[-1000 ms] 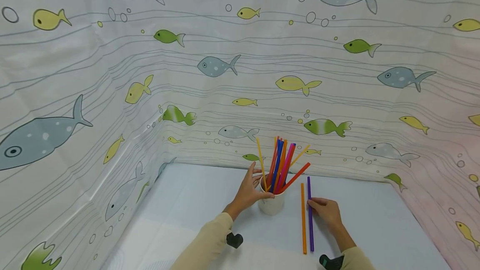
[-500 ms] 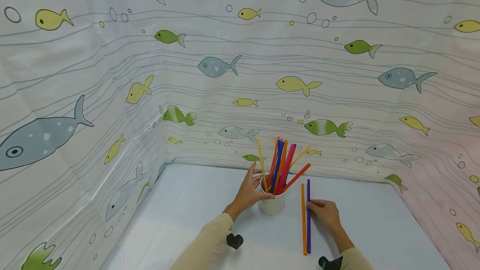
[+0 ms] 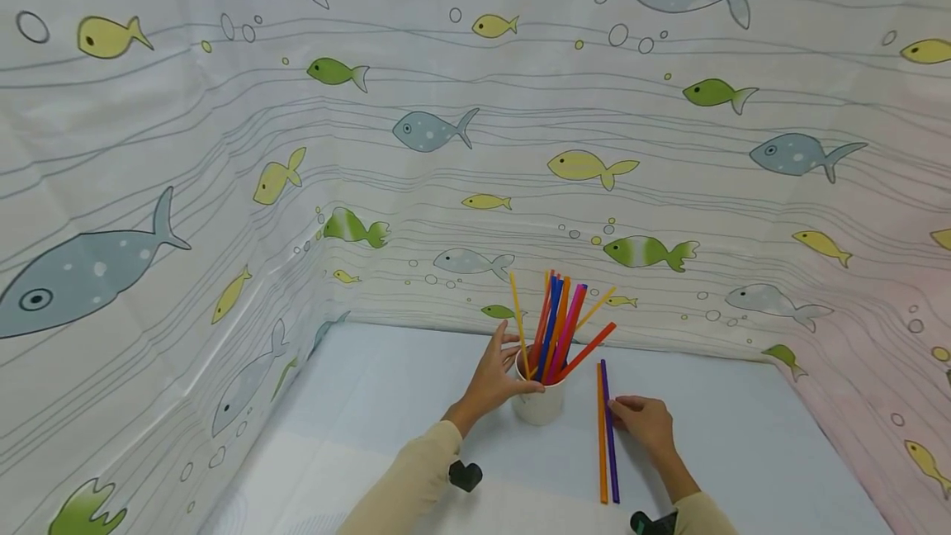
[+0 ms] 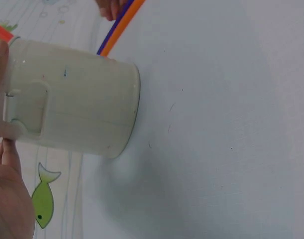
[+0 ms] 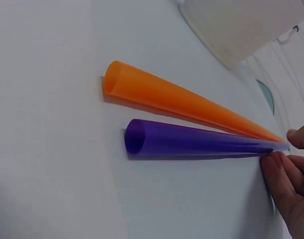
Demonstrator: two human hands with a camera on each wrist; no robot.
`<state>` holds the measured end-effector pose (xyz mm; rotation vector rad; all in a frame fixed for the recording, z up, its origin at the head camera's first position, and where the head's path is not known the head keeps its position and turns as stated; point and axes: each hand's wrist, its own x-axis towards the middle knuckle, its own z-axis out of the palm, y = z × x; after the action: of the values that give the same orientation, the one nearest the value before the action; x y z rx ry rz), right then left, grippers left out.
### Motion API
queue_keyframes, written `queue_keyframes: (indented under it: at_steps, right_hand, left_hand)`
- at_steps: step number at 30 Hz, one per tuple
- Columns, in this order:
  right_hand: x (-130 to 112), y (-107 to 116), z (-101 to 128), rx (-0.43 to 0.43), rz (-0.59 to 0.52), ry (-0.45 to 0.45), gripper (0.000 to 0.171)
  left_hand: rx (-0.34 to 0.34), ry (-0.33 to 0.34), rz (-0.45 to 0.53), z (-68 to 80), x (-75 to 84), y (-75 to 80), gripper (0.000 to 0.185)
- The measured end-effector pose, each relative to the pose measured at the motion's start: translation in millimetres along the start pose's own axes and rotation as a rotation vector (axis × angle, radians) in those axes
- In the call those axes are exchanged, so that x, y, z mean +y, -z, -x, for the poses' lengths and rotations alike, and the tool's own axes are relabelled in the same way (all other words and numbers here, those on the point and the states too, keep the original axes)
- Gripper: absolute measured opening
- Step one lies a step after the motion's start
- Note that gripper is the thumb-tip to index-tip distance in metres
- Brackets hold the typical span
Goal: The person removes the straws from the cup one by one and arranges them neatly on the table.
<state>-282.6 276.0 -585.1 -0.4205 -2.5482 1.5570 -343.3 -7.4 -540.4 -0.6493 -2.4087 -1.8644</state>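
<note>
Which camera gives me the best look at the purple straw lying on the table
The right wrist view: the purple straw fills the picture, its open end visible beside the orange straw. The head view shows its full length, small; the left wrist view only a short stretch.
</note>
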Motion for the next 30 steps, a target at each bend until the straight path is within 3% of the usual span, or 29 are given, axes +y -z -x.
queue_keyframes:
  at_steps: [13, 22, 30]
  right_hand:
    - [-6, 12, 4, 0.006, 0.025, 0.042, 0.033]
    - [-33, 25, 0, 0.021, -0.022, 0.111, 0.035]
    - [-65, 27, 5, 0.000, -0.073, 0.233, 0.040]
  left_hand:
    - [-0.014, -0.020, 0.028, 0.1, -3.0, 0.7, 0.120]
    - [-0.008, -0.009, 0.010, 1.3, -4.1, 0.4, 0.121]
    - [-0.007, -0.036, 0.010, 1.5, -1.7, 0.9, 0.118]
